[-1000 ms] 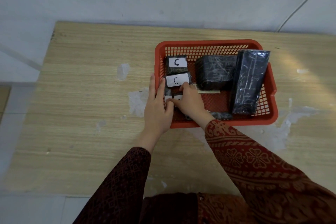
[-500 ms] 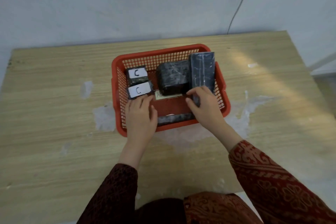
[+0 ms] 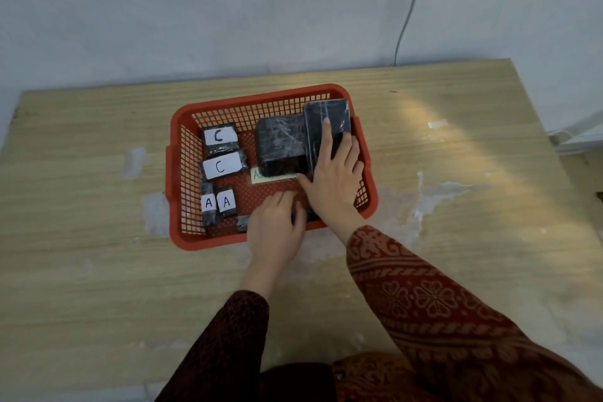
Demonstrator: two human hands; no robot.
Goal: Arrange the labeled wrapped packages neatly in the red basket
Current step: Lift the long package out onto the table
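The red basket (image 3: 208, 104) sits mid-table. Along its left side lie two black packages labelled C (image 3: 219, 137) (image 3: 223, 166) and two small ones labelled A (image 3: 208, 206) (image 3: 226, 202). A bulky black wrapped package (image 3: 280, 143) rests at the back middle, over a pale label strip (image 3: 261, 175). A long black package (image 3: 326, 114) leans at the back right; my right hand (image 3: 332, 179) lies flat on it, fingers spread. My left hand (image 3: 277, 225) curls over a thin dark package (image 3: 243, 222) at the basket's near wall.
The wooden table (image 3: 98, 271) has pale worn patches around the basket. A wall rises behind it, with a thin cable (image 3: 408, 19) hanging down. The table's right edge is near a pale object (image 3: 580, 137) on the floor.
My left hand left the two A packages, now uncovered, and shifted right to the near wall. My right hand slid further up onto the long package. The view shifted.
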